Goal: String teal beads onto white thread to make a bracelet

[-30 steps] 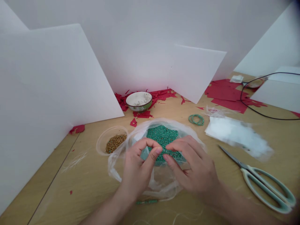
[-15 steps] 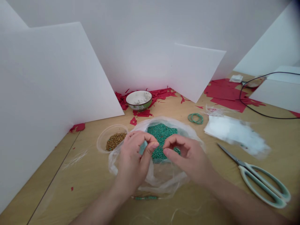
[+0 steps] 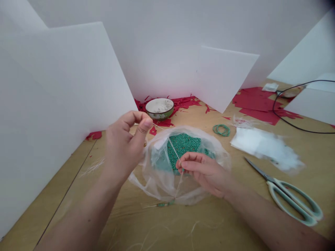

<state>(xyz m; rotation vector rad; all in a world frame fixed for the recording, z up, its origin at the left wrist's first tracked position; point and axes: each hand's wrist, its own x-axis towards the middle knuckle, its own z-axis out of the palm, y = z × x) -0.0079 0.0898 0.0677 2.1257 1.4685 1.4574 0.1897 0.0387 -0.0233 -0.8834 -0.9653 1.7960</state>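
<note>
My left hand [image 3: 123, 141] is raised over the table's left side, its thumb and forefinger pinching a thin pale thread [image 3: 169, 143]. That thread slants down across the bag to my right hand [image 3: 201, 173], whose fingertips hold it just above the beads. Below them lies a clear plastic bag [image 3: 154, 177], open around a heap of small green beads [image 3: 181, 150]. A short string of green beads [image 3: 162, 205] lies on the table at the bag's near edge, joined to the thread's lower end. My left hand hides the small tub of brown beads.
A white-and-green bowl [image 3: 159, 108] sits among red paper scraps [image 3: 183, 103] at the back. On the right are green-handled scissors [image 3: 293, 202], white tissue [image 3: 265, 150], a coil of green beads [image 3: 221, 130] and a black cable [image 3: 288, 120]. White boards [image 3: 65, 76] stand around the wooden table.
My left hand has lifted up and left out of the bag, drawing the thread taut. My right hand has moved slightly down and right, and the bead string has shifted with the thread.
</note>
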